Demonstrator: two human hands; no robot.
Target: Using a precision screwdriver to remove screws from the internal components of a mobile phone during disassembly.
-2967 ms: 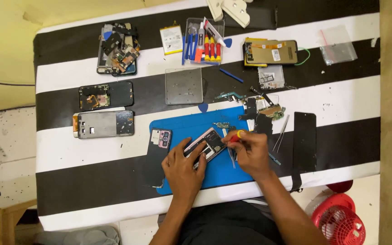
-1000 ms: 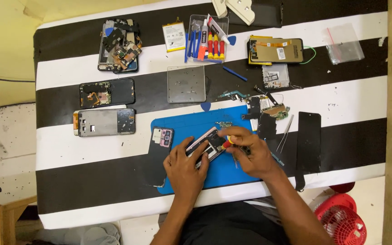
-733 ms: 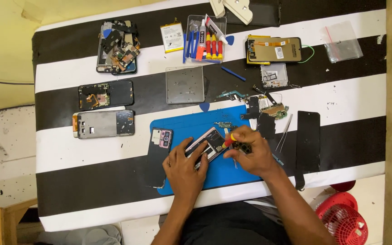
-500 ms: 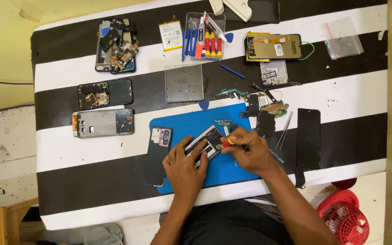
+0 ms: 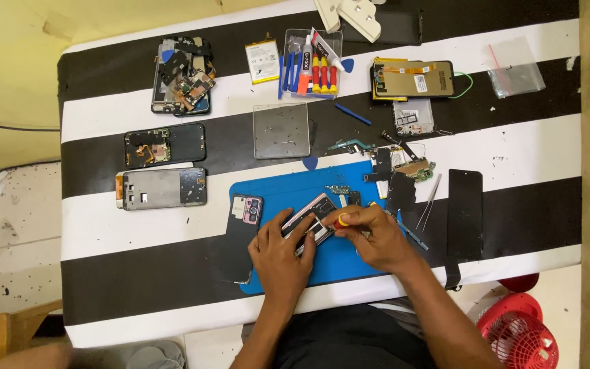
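Unscrewing step, I judge: left hand (image 5: 283,256) clamps the opened phone (image 5: 311,221) on the blue mat (image 5: 288,195); right hand (image 5: 371,236) pinches a screwdriver (image 5: 342,220) just beside it. Next needs steady tip seating.

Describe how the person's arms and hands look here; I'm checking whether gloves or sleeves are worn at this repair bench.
Both hands are bare: no gloves on the left hand or the right hand. Both forearms are uncovered as far as the bottom edge of the picture, with no sleeve in view. No watch, bracelet or ring can be made out at this size. Dark clothing shows on the person's lap between the arms.
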